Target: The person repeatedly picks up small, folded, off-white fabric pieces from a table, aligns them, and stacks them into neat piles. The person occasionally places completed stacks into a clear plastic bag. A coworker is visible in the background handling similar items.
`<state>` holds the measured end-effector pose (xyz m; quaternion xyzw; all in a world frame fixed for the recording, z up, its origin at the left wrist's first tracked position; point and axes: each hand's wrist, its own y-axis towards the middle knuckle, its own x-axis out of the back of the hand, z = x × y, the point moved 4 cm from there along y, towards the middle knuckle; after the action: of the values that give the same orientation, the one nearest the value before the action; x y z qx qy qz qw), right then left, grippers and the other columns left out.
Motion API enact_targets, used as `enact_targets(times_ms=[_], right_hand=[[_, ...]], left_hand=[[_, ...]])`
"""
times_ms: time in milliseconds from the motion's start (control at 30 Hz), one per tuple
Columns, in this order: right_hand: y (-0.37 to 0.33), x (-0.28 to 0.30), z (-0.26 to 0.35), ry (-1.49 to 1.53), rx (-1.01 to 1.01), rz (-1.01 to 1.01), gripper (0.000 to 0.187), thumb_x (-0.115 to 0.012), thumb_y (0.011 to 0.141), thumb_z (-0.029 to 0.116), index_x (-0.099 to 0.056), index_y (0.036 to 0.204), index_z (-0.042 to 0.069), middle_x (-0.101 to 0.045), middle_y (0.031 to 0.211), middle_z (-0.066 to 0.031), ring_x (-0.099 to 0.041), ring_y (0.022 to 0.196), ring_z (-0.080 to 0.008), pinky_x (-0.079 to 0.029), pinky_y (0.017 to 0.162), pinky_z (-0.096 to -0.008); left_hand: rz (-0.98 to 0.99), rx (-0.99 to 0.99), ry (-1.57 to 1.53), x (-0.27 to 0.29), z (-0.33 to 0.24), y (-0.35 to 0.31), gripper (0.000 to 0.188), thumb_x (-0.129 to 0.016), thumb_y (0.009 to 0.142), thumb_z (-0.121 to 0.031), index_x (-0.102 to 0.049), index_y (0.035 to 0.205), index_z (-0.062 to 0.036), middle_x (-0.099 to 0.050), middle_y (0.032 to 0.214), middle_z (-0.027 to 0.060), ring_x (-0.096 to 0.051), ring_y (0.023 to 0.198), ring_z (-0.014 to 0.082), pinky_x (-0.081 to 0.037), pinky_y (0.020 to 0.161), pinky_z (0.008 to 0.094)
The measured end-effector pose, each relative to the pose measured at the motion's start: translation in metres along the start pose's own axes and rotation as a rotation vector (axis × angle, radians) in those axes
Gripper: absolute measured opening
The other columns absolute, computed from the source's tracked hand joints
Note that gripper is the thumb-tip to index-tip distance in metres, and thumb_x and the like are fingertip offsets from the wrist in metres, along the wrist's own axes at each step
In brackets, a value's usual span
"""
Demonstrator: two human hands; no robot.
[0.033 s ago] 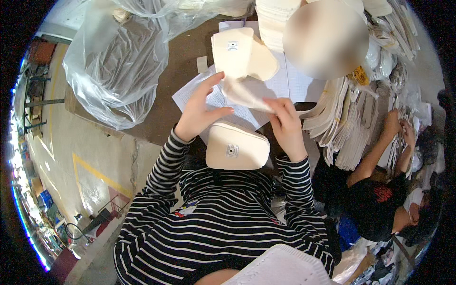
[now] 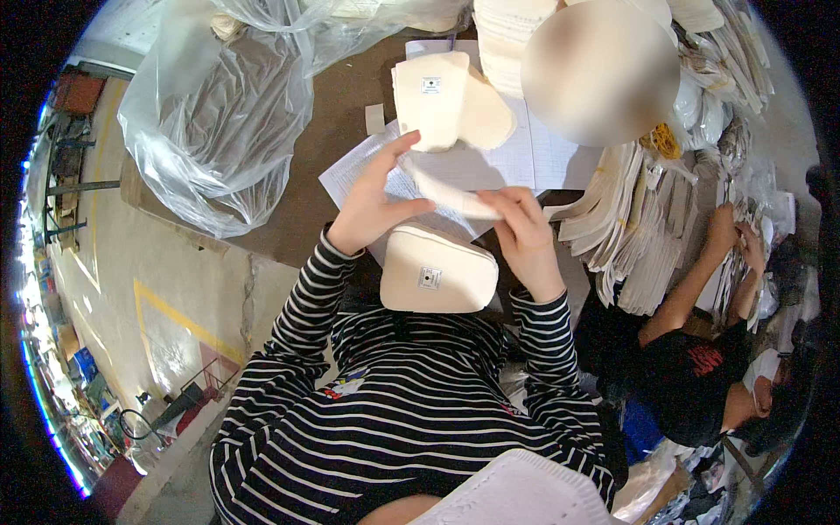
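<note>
A thin cream pad (image 2: 446,192), curved and seen nearly edge-on, hangs between my hands over the printed sheets. Its right end is pinched between the thumb and fingers of my right hand (image 2: 528,232). My left hand (image 2: 372,197) is open around the other end, thumb and fingers spread wide; whether it touches the pad is unclear. Close to my body lies a stack of cream rounded pads (image 2: 407,271) with a small printed label on top. Beyond my hands sits another labelled cream stack (image 2: 433,118), overlapping a cream piece (image 2: 490,114) on its right.
Printed papers (image 2: 350,171) cover part of the brown table (image 2: 337,96). A clear plastic bag (image 2: 219,131) bulges at the left. Bundles of cream strips (image 2: 630,227) and a tall cream stack (image 2: 503,52) stand right. Another person's arms (image 2: 700,271) work at the far right.
The cream pad has tilted slightly and looks narrower, more edge-on. My right hand has shifted slightly downward; my left hand has barely moved.
</note>
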<state>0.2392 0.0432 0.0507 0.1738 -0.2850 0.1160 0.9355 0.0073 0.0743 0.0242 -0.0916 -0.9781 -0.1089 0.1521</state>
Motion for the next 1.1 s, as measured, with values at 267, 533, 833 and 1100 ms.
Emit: enact_targets(times_ms=[267,533,833,1100], right_hand=[[-0.005,-0.013,0.002,0.061,0.012,-0.081,0.056,-0.065,0.076,-0.01,-0.057,0.13,0.005,-0.055,0.13,-0.0193,-0.054,0.12,-0.0385,-0.046,0.102,-0.0431],[0.003,-0.012,0.002,-0.021,-0.013,-0.009,0.039,-0.068,0.085,-0.005,-0.061,0.124,0.001,-0.064,0.117,-0.0158,-0.063,0.11,-0.0325,-0.049,0.096,-0.0367],[0.003,-0.015,-0.003,0.03,0.037,-0.025,0.036,-0.064,0.087,-0.01,-0.065,0.12,0.002,-0.066,0.113,-0.0162,-0.063,0.106,-0.0324,-0.051,0.091,-0.0376],[0.002,-0.014,-0.001,-0.002,0.026,0.001,0.048,-0.061,0.077,-0.012,-0.07,0.118,0.012,-0.066,0.112,-0.0134,-0.064,0.103,-0.033,-0.053,0.089,-0.04]], left_hand=[[0.251,0.035,-0.082,-0.02,-0.001,-0.002,0.046,-0.082,0.078,-0.006,-0.062,0.119,-0.0034,-0.067,0.107,0.0052,-0.064,0.103,0.0173,-0.048,0.096,0.0301],[0.084,0.261,-0.114,0.002,0.006,0.006,0.008,-0.076,0.081,0.001,-0.076,0.089,0.0011,-0.074,0.097,0.0075,-0.069,0.09,0.0136,-0.053,0.082,0.0259],[-0.082,-0.032,-0.275,-0.006,0.025,-0.001,0.058,-0.08,0.083,-0.006,-0.049,0.131,-0.0047,-0.057,0.127,0.0109,-0.06,0.114,0.021,-0.051,0.097,0.0352],[-0.017,0.019,-0.207,0.001,0.036,-0.016,0.051,-0.081,0.08,-0.004,-0.056,0.125,-0.0035,-0.054,0.125,0.0093,-0.058,0.111,0.0207,-0.048,0.098,0.0344]])
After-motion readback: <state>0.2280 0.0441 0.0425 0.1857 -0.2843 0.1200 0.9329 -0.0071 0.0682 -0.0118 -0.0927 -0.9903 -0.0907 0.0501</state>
